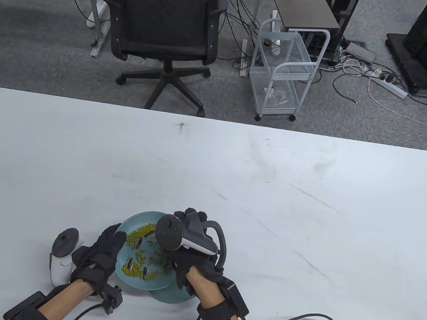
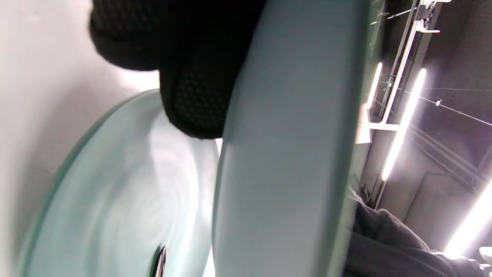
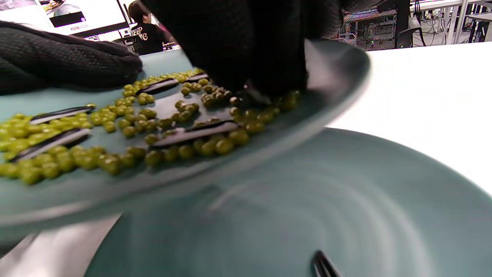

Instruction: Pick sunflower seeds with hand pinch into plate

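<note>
My left hand (image 1: 119, 239) grips the left rim of a teal plate (image 1: 138, 217) and holds it tilted above a second teal plate (image 1: 172, 298). The held plate carries many green beans (image 1: 139, 233) and several striped sunflower seeds (image 1: 130, 264). My right hand (image 1: 168, 259) reaches down into its right side. In the right wrist view my fingertips (image 3: 265, 86) are bunched on a dark seed among the beans (image 3: 215, 146). The lower plate (image 3: 346, 200) holds one seed (image 3: 323, 265). In the left wrist view my fingers (image 2: 192, 88) press the underside of the held plate (image 2: 288, 154).
Both plates sit near the front edge of the white table (image 1: 273, 184). A black cable (image 1: 314, 316) runs from my right wrist across the table to the right. An office chair (image 1: 165, 22) and a white cart (image 1: 286, 67) stand beyond the far edge.
</note>
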`<state>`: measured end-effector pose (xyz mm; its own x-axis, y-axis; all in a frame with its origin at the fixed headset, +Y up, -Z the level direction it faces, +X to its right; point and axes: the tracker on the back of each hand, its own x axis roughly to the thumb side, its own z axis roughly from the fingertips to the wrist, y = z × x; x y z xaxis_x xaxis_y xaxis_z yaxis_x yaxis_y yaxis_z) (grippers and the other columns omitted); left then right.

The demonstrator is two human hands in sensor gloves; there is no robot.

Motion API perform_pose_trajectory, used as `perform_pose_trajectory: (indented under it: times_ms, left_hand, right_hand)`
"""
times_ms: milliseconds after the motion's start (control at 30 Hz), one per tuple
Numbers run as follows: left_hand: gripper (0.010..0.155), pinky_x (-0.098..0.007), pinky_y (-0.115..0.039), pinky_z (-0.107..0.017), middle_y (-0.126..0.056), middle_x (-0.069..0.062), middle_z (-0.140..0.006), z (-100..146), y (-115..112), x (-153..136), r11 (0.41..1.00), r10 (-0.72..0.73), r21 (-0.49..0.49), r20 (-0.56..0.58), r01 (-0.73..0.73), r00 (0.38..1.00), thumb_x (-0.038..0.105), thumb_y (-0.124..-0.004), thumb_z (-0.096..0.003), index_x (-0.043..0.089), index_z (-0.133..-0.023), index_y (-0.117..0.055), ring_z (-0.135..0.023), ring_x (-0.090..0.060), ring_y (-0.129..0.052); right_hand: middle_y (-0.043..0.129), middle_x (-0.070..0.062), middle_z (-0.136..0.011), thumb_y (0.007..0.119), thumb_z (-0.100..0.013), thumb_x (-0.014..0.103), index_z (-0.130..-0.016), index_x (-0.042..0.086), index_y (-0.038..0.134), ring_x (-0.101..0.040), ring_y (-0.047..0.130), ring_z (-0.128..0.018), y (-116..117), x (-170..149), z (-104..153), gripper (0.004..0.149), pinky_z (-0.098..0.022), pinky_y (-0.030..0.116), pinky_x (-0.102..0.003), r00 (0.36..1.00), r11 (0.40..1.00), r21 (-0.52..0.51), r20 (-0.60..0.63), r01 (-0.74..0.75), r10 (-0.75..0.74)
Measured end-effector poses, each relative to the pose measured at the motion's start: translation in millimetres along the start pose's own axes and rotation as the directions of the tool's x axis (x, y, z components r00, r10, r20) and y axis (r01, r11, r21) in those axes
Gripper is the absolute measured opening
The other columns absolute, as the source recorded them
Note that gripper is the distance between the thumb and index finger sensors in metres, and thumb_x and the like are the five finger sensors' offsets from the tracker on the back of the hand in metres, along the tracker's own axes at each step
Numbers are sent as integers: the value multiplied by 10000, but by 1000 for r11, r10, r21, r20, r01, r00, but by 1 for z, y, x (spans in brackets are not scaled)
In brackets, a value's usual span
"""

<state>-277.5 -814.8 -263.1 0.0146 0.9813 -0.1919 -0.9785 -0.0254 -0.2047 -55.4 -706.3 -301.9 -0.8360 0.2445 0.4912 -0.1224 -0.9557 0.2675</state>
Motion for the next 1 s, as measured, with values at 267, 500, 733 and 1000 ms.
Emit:
perform_pose_trajectory:
  times_ms: [267, 500, 733, 1000]
  left_hand:
    - [501, -356, -843, -356, -840, -115, -795, 0, -1, -1, 1000, -5, -6, 6, 5, 1000, 402, -588, -608, 173, -1017, -412, -442, -230, -1014]
    - [504, -363, -845, -343, -851, -125, -779, -1, 0, -1, 999, -33, 4, 8, 33, 999, 393, -601, -600, 161, -1013, -430, -424, -239, -1018]
    - [502, -369, -840, -338, -853, -132, -774, -1, 0, -3, 999, -32, 8, 0, 32, 999, 390, -606, -599, 158, -1012, -439, -416, -247, -1015]
    - [502, -372, -831, -337, -847, -122, -784, -2, -1, -3, 1000, -13, -3, -14, 13, 1000, 399, -601, -602, 169, -1016, -432, -427, -242, -1011]
  right_hand:
    - [496, -391, -1074, 875, -505, 128, -742, -114, 895, -686, 359, -944, 2, 5, 0, 339, -629, 281, -799, 999, 998, 31, -13, -51, 51]
    - [539, -402, -1057, 887, -503, 136, -731, -110, 904, -687, 400, -938, 9, 16, -1, 336, -627, 304, -802, 984, 985, 25, -58, -169, 171]
    - [536, -383, -1065, 916, -490, 157, -723, -102, 906, -678, 399, -945, 14, 18, 0, 349, -635, 307, -797, 979, 979, 27, -43, -200, 201]
    - [537, -381, -1064, 917, -492, 166, -714, -102, 910, -673, 404, -947, 11, 15, 1, 348, -637, 313, -793, 987, 988, 2, -40, -157, 156]
